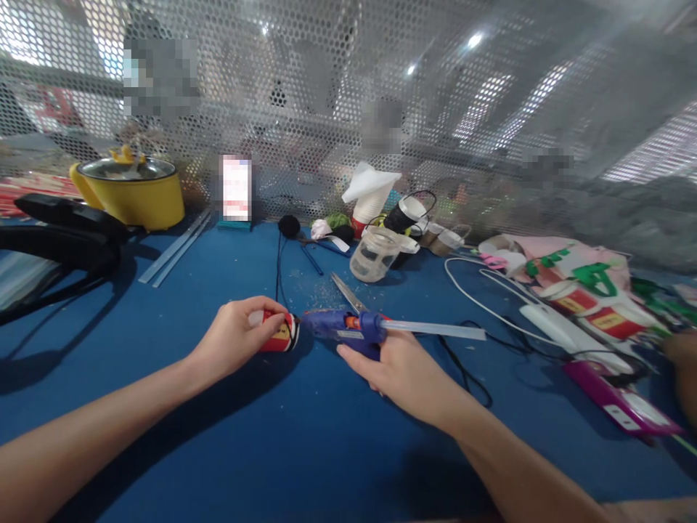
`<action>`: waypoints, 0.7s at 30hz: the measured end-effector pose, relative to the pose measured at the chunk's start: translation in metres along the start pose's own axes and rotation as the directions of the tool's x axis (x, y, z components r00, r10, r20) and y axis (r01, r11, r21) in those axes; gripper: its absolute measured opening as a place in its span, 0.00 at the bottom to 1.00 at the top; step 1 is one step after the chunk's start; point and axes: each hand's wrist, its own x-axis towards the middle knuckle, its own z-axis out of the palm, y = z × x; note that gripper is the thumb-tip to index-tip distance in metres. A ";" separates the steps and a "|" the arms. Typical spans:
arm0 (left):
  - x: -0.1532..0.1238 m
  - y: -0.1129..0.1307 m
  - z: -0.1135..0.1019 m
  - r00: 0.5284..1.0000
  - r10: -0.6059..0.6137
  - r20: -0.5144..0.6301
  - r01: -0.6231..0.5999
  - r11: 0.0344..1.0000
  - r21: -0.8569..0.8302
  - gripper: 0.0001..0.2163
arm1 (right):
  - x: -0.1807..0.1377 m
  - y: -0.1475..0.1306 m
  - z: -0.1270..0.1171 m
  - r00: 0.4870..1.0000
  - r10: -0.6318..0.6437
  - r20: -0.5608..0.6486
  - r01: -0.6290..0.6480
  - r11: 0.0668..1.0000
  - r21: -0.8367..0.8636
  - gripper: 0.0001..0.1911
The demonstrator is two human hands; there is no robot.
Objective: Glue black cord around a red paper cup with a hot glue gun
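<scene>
My left hand (239, 335) is closed around a small red and white paper cup (282, 338) lying on its side, its end facing right. Black yarn (295, 333) is wound along that end, and a strand runs back to a black yarn ball (289, 226). In my right hand (400, 367) is a blue hot glue gun (337, 325), fingers wrapped round its handle. Its nozzle points left, close to the cup's end; I cannot tell if they touch. A clear glue stick (435, 329) sticks out of the gun's back. Scissors (348, 293) lie just behind the gun.
A translucent plastic cup (375, 254) stands behind the scissors. Yarn balls and cups line the perforated metal screen (310, 94). At left are a yellow pot (136, 195) and loose glue sticks (174, 250). Cables, a white power strip (566, 334) and a purple box (621, 401) lie right.
</scene>
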 end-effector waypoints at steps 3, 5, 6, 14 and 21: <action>0.000 0.000 0.000 1.000 -0.006 0.000 0.006 1.000 -0.011 0.13 | 0.000 0.002 0.001 1.000 0.015 -0.005 -0.015 1.000 -0.011 0.09; 0.000 0.000 0.000 1.000 -0.012 -0.004 0.012 1.000 -0.020 0.13 | 0.000 0.002 0.002 0.999 0.038 0.008 -0.038 0.999 -0.021 0.09; 0.000 0.000 0.000 1.000 -0.018 -0.006 0.018 1.000 -0.024 0.13 | -0.001 0.002 0.002 0.999 0.050 0.015 -0.050 0.998 -0.023 0.09; 0.001 0.001 0.000 0.999 -0.046 -0.008 0.046 0.998 -0.035 0.13 | -0.006 0.001 0.000 0.993 0.105 0.051 -0.099 0.990 -0.097 0.12; 0.001 0.001 0.000 0.998 -0.054 -0.009 0.054 0.998 -0.027 0.13 | -0.008 -0.001 0.000 0.995 0.073 0.070 -0.059 0.980 -0.190 0.13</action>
